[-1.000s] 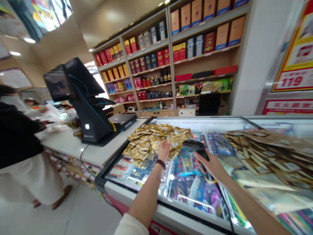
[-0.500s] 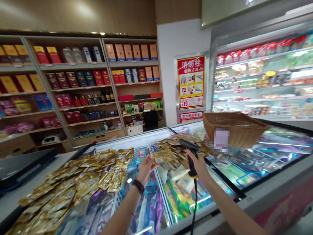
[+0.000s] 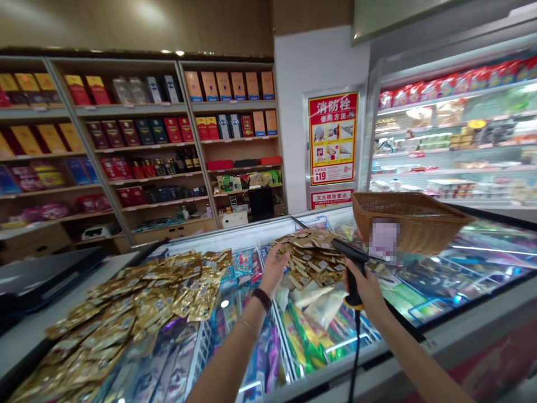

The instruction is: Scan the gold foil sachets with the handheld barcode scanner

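My left hand, with a dark beaded bracelet at the wrist, reaches to the left edge of a heap of gold packets on the freezer's glass top. Its fingers are curved and apart at the packets, with no packet clearly held. In my right hand is a black handheld barcode scanner, its head pointing left above the right side of the heap. The scanner's cord hangs down. A larger spread of gold packets covers the left part of the freezer.
A wicker basket stands on the freezer at the right. Bagged frozen goods show through the glass. A dark tray-like object sits at the left. Shelves of boxes and a lit chiller stand behind.
My left hand has moved up and right to the heap, and the gold packet at its fingers is no longer distinct. The scanner in my right hand has shifted right.
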Action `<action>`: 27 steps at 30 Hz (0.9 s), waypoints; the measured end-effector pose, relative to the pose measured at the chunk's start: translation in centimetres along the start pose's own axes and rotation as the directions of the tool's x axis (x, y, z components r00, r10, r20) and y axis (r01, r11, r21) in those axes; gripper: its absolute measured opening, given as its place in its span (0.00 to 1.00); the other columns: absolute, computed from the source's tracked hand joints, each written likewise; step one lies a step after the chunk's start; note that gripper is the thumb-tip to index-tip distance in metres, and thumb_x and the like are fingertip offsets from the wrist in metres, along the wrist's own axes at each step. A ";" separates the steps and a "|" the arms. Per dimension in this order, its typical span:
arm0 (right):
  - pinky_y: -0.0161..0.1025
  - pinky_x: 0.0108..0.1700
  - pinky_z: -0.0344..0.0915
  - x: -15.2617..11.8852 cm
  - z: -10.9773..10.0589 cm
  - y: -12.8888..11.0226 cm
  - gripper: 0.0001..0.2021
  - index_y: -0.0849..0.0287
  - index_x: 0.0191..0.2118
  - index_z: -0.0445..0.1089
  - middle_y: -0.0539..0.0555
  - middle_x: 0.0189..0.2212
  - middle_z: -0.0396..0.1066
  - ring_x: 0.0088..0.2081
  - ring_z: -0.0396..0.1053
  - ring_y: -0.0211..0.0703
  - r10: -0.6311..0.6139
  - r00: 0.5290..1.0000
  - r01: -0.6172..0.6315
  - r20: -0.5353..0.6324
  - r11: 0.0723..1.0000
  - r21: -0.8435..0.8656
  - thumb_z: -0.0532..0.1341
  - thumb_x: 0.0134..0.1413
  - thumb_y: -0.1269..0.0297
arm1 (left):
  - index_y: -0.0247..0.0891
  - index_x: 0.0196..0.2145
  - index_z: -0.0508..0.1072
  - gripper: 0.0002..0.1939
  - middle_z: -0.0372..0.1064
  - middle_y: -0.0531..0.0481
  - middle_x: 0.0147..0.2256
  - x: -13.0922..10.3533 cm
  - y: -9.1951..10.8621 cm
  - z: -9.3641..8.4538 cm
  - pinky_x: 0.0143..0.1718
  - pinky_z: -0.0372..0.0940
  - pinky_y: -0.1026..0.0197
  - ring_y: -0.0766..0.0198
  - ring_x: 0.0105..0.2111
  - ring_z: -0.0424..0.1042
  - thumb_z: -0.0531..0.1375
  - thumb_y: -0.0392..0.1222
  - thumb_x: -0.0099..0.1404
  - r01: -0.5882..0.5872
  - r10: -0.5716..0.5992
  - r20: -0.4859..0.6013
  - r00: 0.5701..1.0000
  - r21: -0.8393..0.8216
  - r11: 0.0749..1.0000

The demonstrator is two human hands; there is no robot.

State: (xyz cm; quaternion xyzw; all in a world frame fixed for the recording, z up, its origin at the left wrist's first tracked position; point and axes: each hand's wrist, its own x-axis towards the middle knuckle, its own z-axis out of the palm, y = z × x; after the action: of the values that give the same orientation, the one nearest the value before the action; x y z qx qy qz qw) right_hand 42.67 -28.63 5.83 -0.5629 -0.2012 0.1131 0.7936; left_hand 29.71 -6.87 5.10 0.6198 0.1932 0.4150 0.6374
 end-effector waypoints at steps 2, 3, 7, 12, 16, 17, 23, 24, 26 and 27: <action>0.36 0.17 0.57 -0.3 1.6 0.5 0.28 0.54 0.26 0.70 0.47 0.16 0.69 0.15 0.62 0.36 0.016 0.999 -0.016 0.033 1.000 0.011 0.76 0.36 0.35 | 0.41 0.56 0.78 0.25 0.76 0.38 0.60 -0.7 -0.6 -4.2 0.55 0.75 0.48 0.50 0.53 0.79 0.71 0.44 0.62 -0.063 0.072 -0.070 0.995 0.121 0.991; 0.36 0.17 0.58 -0.5 2.5 0.7 0.28 0.55 0.27 0.70 0.47 0.17 0.69 0.15 0.62 0.36 0.020 0.998 -0.021 0.054 1.000 0.011 0.76 0.36 0.34 | 0.42 0.56 0.78 0.24 0.76 0.38 0.59 -1.0 -0.7 -6.5 0.54 0.75 0.47 0.50 0.53 0.79 0.70 0.45 0.62 -0.091 0.114 -0.115 0.987 0.188 0.978; 0.36 0.18 0.59 -1.7 7.0 1.5 0.28 0.54 0.26 0.69 0.47 0.16 0.69 0.15 0.62 0.36 0.025 0.976 -0.020 0.215 0.999 -0.028 0.74 0.41 0.33 | 0.41 0.53 0.79 0.20 0.76 0.39 0.56 -3.0 0.4 -16.0 0.59 0.71 0.43 0.48 0.55 0.76 0.69 0.44 0.63 -0.120 0.292 -0.262 0.920 0.522 0.845; 0.36 0.16 0.59 -3.8 14.0 3.5 0.27 0.54 0.26 0.68 0.47 0.17 0.69 0.14 0.62 0.35 0.073 0.892 -0.049 0.447 0.997 -0.065 0.73 0.43 0.35 | 0.40 0.45 0.81 0.15 0.79 0.40 0.49 -6.7 3.0 -23.6 0.64 0.64 0.42 0.45 0.56 0.75 0.70 0.37 0.59 0.022 0.335 -0.315 0.888 0.756 0.654; 0.35 0.14 0.57 -6.2 19.0 5.6 0.27 0.54 0.26 0.68 0.46 0.17 0.69 0.13 0.61 0.35 0.200 0.738 -0.168 0.644 0.979 -0.112 0.75 0.40 0.35 | 0.40 0.45 0.81 0.17 0.79 0.40 0.49 -9.0 3.4 -25.0 0.64 0.62 0.43 0.45 0.55 0.74 0.72 0.39 0.57 0.162 0.246 -0.333 0.910 0.833 0.529; 0.35 0.14 0.56 -6.8 19.9 6.0 0.27 0.54 0.26 0.68 0.47 0.17 0.69 0.12 0.61 0.35 0.229 0.695 -0.191 0.681 0.973 -0.132 0.75 0.39 0.36 | 0.40 0.47 0.80 0.19 0.78 0.40 0.50 -9.3 3.3 -25.0 0.65 0.61 0.43 0.45 0.56 0.73 0.74 0.40 0.56 0.177 0.239 -0.330 0.913 0.850 0.496; 0.36 0.15 0.56 -8.5 21.5 7.8 0.27 0.58 0.36 0.74 0.46 0.19 0.71 0.12 0.60 0.34 0.293 0.522 -0.263 0.801 0.949 -0.176 0.74 0.43 0.38 | 0.41 0.45 0.82 0.28 0.73 0.37 0.57 -10.3 3.4 -24.4 0.64 0.59 0.40 0.36 0.62 0.65 0.79 0.55 0.50 0.283 0.139 -0.337 0.931 0.908 0.309; 0.36 0.15 0.57 -8.4 21.3 8.0 0.27 0.58 0.37 0.75 0.46 0.20 0.70 0.13 0.59 0.34 0.296 0.527 -0.262 0.796 0.948 -0.179 0.73 0.44 0.37 | 0.40 0.43 0.82 0.26 0.73 0.36 0.57 -10.3 3.5 -24.4 0.64 0.59 0.39 0.36 0.62 0.64 0.78 0.56 0.51 0.308 0.117 -0.354 0.928 0.904 0.295; 0.36 0.15 0.56 -8.3 20.9 8.2 0.27 0.58 0.37 0.75 0.46 0.20 0.70 0.13 0.59 0.34 0.309 0.551 -0.250 0.775 0.947 -0.201 0.72 0.45 0.37 | 0.39 0.39 0.82 0.23 0.73 0.36 0.57 -10.1 3.8 -24.5 0.64 0.59 0.39 0.35 0.62 0.64 0.79 0.53 0.51 0.340 0.090 -0.381 0.920 0.893 0.296; 0.36 0.14 0.56 -8.2 20.7 8.3 0.27 0.57 0.37 0.74 0.47 0.20 0.70 0.13 0.58 0.34 0.321 0.560 -0.246 0.764 0.945 -0.217 0.72 0.45 0.36 | 0.38 0.39 0.82 0.22 0.74 0.35 0.56 -10.0 3.9 -24.6 0.64 0.60 0.40 0.36 0.62 0.65 0.79 0.50 0.50 0.343 0.084 -0.386 0.919 0.885 0.315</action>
State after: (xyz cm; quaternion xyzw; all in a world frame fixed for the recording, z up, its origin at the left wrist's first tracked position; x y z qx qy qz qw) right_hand 26.50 -11.62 2.36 -0.5128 -0.4414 0.4669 0.5694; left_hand 4.07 0.51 2.29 0.7664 0.5614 0.2776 0.1429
